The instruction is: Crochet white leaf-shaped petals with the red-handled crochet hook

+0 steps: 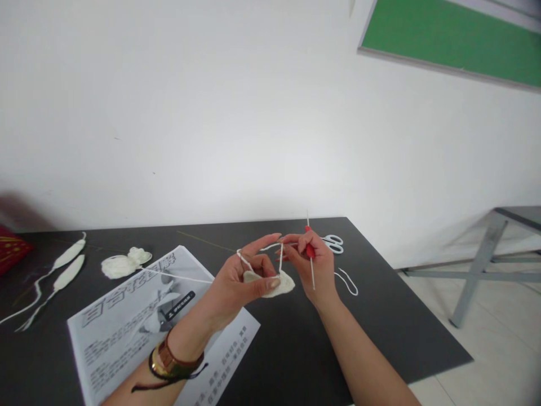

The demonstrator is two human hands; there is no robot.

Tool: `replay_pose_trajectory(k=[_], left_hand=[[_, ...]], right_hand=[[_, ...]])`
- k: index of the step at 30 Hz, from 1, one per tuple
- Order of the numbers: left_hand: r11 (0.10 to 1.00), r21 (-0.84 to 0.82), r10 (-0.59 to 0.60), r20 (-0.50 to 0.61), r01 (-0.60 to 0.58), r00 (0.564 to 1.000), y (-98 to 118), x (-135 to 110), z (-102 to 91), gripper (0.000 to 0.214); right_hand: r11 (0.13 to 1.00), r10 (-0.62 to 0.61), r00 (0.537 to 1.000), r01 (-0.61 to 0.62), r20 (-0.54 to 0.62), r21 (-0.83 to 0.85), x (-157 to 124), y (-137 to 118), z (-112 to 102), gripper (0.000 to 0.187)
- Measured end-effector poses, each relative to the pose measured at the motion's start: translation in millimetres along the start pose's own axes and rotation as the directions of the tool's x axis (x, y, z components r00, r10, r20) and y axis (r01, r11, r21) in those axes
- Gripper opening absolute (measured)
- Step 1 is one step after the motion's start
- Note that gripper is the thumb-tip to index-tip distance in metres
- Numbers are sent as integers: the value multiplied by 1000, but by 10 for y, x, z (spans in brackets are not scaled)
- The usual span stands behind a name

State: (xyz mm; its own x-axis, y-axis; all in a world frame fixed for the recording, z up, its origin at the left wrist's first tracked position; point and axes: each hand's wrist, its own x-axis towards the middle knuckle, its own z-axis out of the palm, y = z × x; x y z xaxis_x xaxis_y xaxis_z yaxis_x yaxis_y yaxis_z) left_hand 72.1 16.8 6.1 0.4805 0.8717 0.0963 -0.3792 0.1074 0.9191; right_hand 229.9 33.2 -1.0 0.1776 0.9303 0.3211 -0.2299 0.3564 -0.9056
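Note:
My left hand pinches a small white crocheted piece between thumb and fingers, with white yarn looped over its raised index finger. To the right, my right hand grips a crochet hook with a red middle and thin metal ends. Its thumb and index finger also pinch a strand of white yarn that rises from the crocheted piece. From my left hand the yarn runs left to a loose bundle of white yarn on the table.
A printed sheet lies under my left forearm on the black table. Two white leaf-shaped crocheted pieces lie at the left, near a red object. Scissors and a yarn scrap lie right. A stool stands beyond.

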Motion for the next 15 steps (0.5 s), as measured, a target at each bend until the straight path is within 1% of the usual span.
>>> replay_pose_trajectory(k=[5,15], left_hand=[[1000,7,-4,20,4,1000,-12,10,4,63],[999,33,-15,37,14,999,-39,13,-1,62]], right_hand=[[998,27,999,-29,-37,-49,36,59,-28,33],[997,47,997,-50,-68,-55,58,72,-43,33]])
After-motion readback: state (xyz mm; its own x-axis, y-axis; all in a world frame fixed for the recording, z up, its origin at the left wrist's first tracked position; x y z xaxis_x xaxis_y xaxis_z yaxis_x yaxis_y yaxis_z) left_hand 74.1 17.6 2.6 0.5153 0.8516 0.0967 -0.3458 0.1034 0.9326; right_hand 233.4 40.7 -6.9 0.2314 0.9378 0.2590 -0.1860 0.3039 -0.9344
